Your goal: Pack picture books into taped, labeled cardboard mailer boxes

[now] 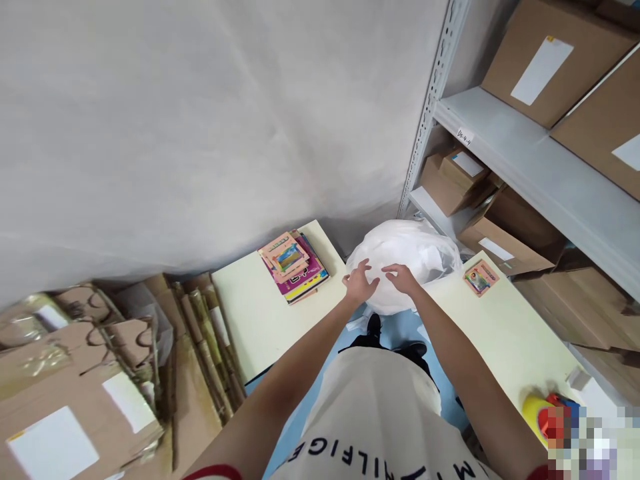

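Note:
A big white plastic bag (400, 257), bulging and translucent, stands on the floor between two pale tables. Over its near side is my left hand (361, 285), fingers apart and nothing visible in them. Close by on the right, my right hand (401, 279) reaches inward with its fingers stretched out, also showing nothing held. Whether the fingertips touch the plastic I cannot tell. Left of the hands, a stack of colourful books (300, 267) topped by pink picture cards lies on the left table (250, 327). A single pink picture card (481, 277) lies on the right table (500, 333).
Flattened cardboard boxes (190, 393) lean at the lower left. Metal shelving (500, 133) with brown cartons (555, 60) rises on the right. A yellow tape roll (533, 413) sits at the right table's near end. A grey wall covering (225, 133) is behind.

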A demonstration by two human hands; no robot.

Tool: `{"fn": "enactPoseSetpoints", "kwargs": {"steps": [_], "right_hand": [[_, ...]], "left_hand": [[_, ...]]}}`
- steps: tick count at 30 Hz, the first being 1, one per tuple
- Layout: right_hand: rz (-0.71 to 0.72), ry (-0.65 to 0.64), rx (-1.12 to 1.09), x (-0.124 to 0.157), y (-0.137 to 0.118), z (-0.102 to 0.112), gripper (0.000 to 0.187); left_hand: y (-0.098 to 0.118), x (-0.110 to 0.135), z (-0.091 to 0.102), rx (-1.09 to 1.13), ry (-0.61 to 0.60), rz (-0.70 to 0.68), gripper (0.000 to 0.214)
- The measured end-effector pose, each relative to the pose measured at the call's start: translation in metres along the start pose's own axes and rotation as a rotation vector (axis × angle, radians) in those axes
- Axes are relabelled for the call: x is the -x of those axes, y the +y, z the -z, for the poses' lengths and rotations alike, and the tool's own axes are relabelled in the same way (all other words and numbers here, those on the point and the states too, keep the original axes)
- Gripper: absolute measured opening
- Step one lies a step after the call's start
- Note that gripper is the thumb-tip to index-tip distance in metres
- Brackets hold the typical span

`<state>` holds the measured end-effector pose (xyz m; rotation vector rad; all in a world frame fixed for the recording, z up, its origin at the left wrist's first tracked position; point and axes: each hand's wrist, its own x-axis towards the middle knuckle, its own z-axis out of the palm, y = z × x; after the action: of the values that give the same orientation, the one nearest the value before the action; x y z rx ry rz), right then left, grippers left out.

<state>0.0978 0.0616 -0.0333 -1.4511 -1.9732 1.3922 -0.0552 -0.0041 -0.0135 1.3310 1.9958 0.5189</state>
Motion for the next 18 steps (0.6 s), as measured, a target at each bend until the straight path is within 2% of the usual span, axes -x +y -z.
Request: {"fn": "enactPoseSetpoints", "kwargs": {"steps": [3,6,8,11,13,17,18], "right_hand": [[0.143,0.064,-0.033,0.004,-0.018,0.025,0.022],[0.353,0.156,-0.099,0.011,-0.041,0.056,0.015],[0.424,0.233,-0.142,0.017,-0.056,0.074,0.017],[0.438,0.358,-0.233,0.027,-0.072,0.095,0.024],[0.415,0.441,-0.3,0.036,-0.074,0.105,0.028],[0.349,0.667,-0.454,0.057,-0.058,0.127,0.034],[0.324,0.683,-0.467,0.061,-0.052,0.132,0.036]], "left_hand": [[0.006,-0.009,0.012,0.111,0.052,-0.081,0.069],[0.018,-0.022,0.025,0.247,0.075,-0.196,0.049],[0.028,-0.03,0.034,0.336,0.086,-0.294,0.045],[0.045,-0.039,0.043,0.437,0.07,-0.448,0.064],[0.057,-0.041,0.047,0.469,0.01,-0.505,0.074],[0.077,-0.04,0.056,0.388,-0.133,-0.558,0.069],[0.081,-0.039,0.06,0.324,-0.151,-0.569,0.066]]}}
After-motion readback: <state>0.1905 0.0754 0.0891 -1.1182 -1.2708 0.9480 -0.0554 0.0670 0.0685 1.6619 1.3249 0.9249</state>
